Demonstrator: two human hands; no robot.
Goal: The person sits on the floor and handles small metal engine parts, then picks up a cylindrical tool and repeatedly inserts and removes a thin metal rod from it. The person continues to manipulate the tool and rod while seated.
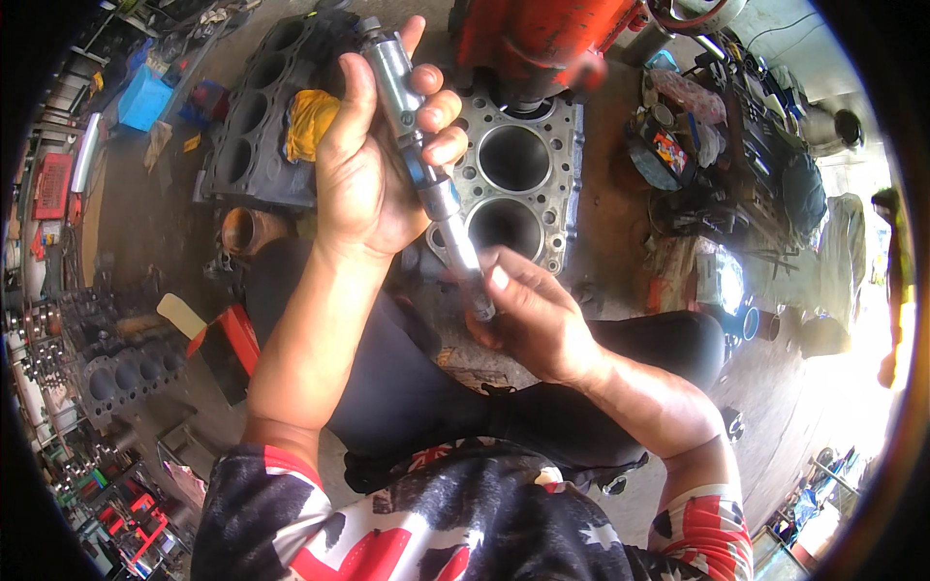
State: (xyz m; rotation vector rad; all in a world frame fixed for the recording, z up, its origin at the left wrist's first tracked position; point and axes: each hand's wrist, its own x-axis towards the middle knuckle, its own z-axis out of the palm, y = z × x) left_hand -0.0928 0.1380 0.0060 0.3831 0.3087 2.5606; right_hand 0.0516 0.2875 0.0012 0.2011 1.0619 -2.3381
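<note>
In our view, a tool crossed the block's left edge.
Left hand, half curled, cradled the tool's upper end; right hand, closed, held its lower end.

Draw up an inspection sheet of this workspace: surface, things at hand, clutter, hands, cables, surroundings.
Surface: brownish-grey floor, discoloured in patches.
Things at hand: silver cylindrical metal tool, held slantwise; grey metal engine block with large round bores, beyond the hands.
Clutter: crumpled yellow cloth by a dark-grey metal block with round bores; bright blue box-like item, far left; rusty orange hollow cylinder, left.
Hands: left hand wraps the tool's upper part; right hand grips its lower end, slightly blurred.
Cables: thin dark line on the upper-right wall, possibly a wire.
Surroundings: red-painted machine at the top; bright light at right.
</note>
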